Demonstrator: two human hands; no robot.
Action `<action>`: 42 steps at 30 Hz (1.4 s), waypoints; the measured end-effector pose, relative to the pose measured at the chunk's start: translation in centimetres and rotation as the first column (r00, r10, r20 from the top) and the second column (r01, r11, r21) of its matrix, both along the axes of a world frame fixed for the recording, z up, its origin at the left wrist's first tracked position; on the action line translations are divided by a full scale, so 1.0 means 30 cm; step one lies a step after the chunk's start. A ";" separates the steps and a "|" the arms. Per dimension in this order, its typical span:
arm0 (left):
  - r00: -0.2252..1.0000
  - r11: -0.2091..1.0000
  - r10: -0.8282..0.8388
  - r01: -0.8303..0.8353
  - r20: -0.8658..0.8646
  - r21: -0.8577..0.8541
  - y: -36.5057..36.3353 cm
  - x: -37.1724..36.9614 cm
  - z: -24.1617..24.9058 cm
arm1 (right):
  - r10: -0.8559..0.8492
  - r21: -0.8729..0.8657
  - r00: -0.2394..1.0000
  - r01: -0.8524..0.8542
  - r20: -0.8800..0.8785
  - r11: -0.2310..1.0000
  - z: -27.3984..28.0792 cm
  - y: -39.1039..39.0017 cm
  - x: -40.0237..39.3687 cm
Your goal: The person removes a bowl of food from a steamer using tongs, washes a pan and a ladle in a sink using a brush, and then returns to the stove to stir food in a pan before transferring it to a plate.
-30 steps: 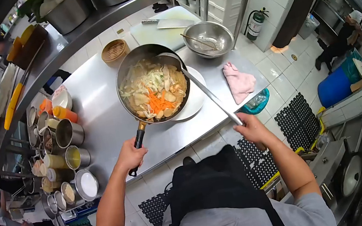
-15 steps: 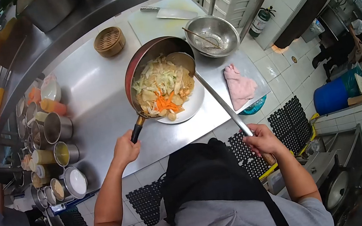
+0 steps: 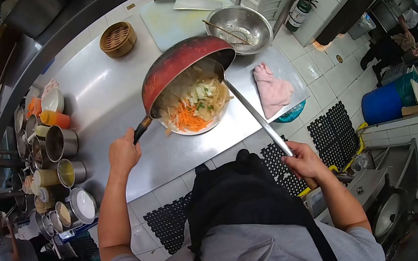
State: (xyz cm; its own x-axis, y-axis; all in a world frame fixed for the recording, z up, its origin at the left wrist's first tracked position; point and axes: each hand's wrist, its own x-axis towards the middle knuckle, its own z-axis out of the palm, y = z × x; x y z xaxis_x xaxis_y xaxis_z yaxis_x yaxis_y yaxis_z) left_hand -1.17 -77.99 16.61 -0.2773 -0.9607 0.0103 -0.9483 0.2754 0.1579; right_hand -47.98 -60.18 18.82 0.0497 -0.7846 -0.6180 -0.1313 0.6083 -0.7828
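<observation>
My left hand [image 3: 125, 152] is closed round the black handle of a red wok [image 3: 179, 69], which is tipped steeply over a white plate [image 3: 212, 125] on the steel table. Noodles with cabbage and orange carrot strips [image 3: 196, 105] lie heaped on that plate, partly under the wok's rim. My right hand [image 3: 304, 160] grips the long metal ladle [image 3: 259, 118] near its wooden end. The ladle's head is hidden by the wok.
A steamer basket [image 3: 117, 39], cutting board with cleaver [image 3: 197, 3], metal colander [image 3: 245, 30] and pink cloth [image 3: 273, 89] surround the wok. Pots and sauce bottles [image 3: 57, 119] line the left. A co-worker [image 3: 408, 33] is far right; another person is at far left.
My left hand has moved left and up, tipping the wok so its red underside shows. The food has come down onto the plate. My right hand keeps its hold on the ladle.
</observation>
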 end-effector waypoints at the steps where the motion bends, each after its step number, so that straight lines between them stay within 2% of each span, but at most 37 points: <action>1: 1.000 0.999 -0.010 0.011 0.014 -0.032 -0.012 0.006 0.000 | -0.026 -0.026 1.000 0.026 0.012 0.999 -0.017 0.003 0.009; 3: 0.999 0.999 0.000 0.002 0.035 -0.042 -0.045 0.026 0.003 | -0.013 -0.032 1.000 0.013 -0.003 0.999 -0.046 -0.003 0.007; 5: 0.998 0.999 0.004 -0.001 0.058 -0.054 -0.063 0.048 0.006 | 0.040 -0.221 0.987 -0.075 -0.157 0.972 -0.102 0.001 -0.003; 6: 0.997 0.998 0.011 -0.006 0.076 -0.065 -0.066 0.059 0.007 | 0.039 -0.222 0.987 -0.074 -0.155 0.972 -0.116 0.006 -0.010; 8: 0.995 0.997 0.017 -0.010 0.098 -0.077 -0.073 0.067 0.006 | 0.056 -0.277 0.942 -0.154 -0.332 0.949 -0.138 0.020 -0.021; 12: 0.992 0.994 0.051 -0.039 0.115 -0.102 -0.053 0.058 0.006 | 0.055 -0.272 0.917 -0.173 -0.394 0.947 -0.149 0.032 -0.009; 14: 0.990 0.992 0.058 -0.043 0.127 -0.116 -0.060 0.053 0.016 | 0.050 -0.283 0.848 -0.232 -0.528 0.931 -0.137 0.024 0.006; 18: 0.988 0.992 0.014 0.006 0.152 -0.128 -0.076 0.042 0.047 | 0.022 -0.310 0.783 -0.272 -0.621 0.911 -0.092 -0.002 0.010; 20: 0.987 0.991 -0.006 0.026 0.158 -0.129 -0.078 0.042 0.052 | -0.034 -0.425 0.709 -0.383 -0.705 0.820 -0.104 -0.042 -0.001; 25: 0.992 0.986 -0.032 0.052 0.121 -0.161 -0.101 0.033 0.058 | 0.033 -0.397 0.674 -0.474 -0.738 0.786 -0.102 -0.149 -0.001; 28: 0.991 0.987 0.020 0.001 0.130 -0.160 -0.100 0.036 0.067 | 0.088 -0.264 0.506 -0.581 -0.858 0.770 -0.054 -0.136 -0.015; 29: 0.991 0.987 0.025 -0.004 0.129 -0.162 -0.093 0.034 0.067 | 0.089 -0.265 0.505 -0.585 -0.858 0.767 -0.041 -0.126 -0.022; 31: 0.992 0.982 0.091 -0.074 0.090 -0.176 -0.074 0.029 0.067 | 0.121 -0.180 0.423 -0.603 -0.898 0.777 -0.035 -0.098 -0.048; 34: 0.990 0.963 0.144 -0.140 0.003 -0.231 -0.056 0.023 0.028 | 0.085 -0.229 0.438 -0.615 -0.895 0.754 -0.027 -0.103 -0.077; 39: 0.970 0.947 0.221 -0.238 -0.100 -0.218 -0.039 -0.006 -0.006 | 0.020 -0.349 0.530 -0.586 -0.848 0.731 -0.001 -0.180 -0.056; 42: 0.954 0.935 0.259 -0.287 -0.149 -0.208 -0.019 -0.003 0.000 | 0.038 -0.361 0.559 -0.585 -0.829 0.726 0.062 -0.218 -0.051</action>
